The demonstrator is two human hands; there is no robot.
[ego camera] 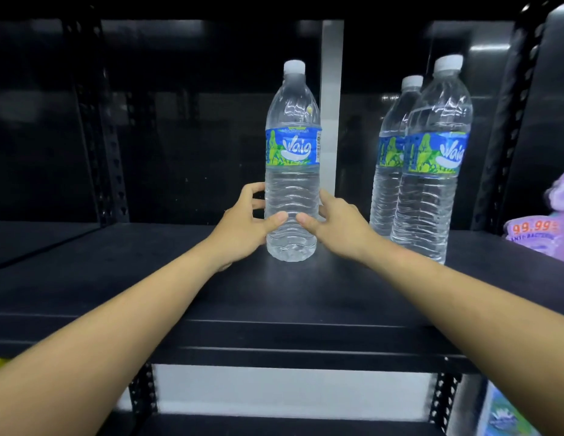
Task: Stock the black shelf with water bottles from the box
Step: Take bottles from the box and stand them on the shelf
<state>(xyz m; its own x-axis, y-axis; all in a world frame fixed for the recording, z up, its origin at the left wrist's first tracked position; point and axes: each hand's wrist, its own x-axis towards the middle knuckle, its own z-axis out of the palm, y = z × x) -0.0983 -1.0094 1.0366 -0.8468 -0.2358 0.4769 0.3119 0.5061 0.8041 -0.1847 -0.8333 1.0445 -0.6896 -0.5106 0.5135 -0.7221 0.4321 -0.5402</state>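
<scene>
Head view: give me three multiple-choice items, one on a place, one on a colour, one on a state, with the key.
1. The held bottle stands where from the other two bottles?
A) left
B) right
C) behind

2. The caps are:
A) blue
B) white
C) red

3. The held bottle is:
A) lying down
B) upright, untouched
C) upright on the shelf, gripped by left hand and right hand

Key: 1 A, the pair stands to its right; 2 B, every visible cap is white; 3 C, thumbs and fingers curl round its lower body.
</scene>
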